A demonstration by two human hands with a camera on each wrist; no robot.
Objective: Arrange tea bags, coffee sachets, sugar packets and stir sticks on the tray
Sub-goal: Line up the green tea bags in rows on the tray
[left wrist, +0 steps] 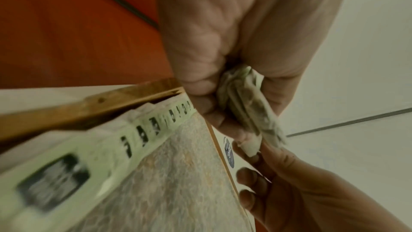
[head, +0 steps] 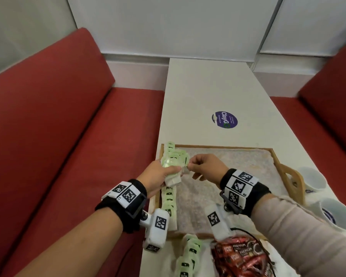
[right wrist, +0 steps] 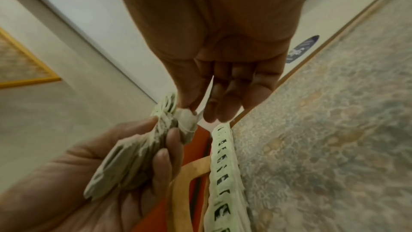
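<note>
Clamped in the left hand (head: 158, 174) is a fanned bunch of pale green tea bags (head: 173, 160), fingers and thumb curled tight round its middle, held just above the left edge of the wooden tray (head: 218, 147). Beside it the right hand (head: 205, 166) pinches the corner of one sachet between thumb and forefinger, the other fingers loosely curled and holding nothing — it looks like the moment of peeling a single bag off the stack. A row of tea bags (head: 169, 198) already lies overlapped along the tray's left side on the mottled liner, so the job appears to be extending that line. To do it well, I would slacken the left hand only enough to free the one sachet, so the rest don't spill, draw it out flat rather than crumpling the corner, and lay it at the far end of the row, printed face up. More tea bags (head: 190, 254) and red coffee sachets (head: 240, 256) wait on the white table (head: 208, 86) near the tray's front edge.
</note>
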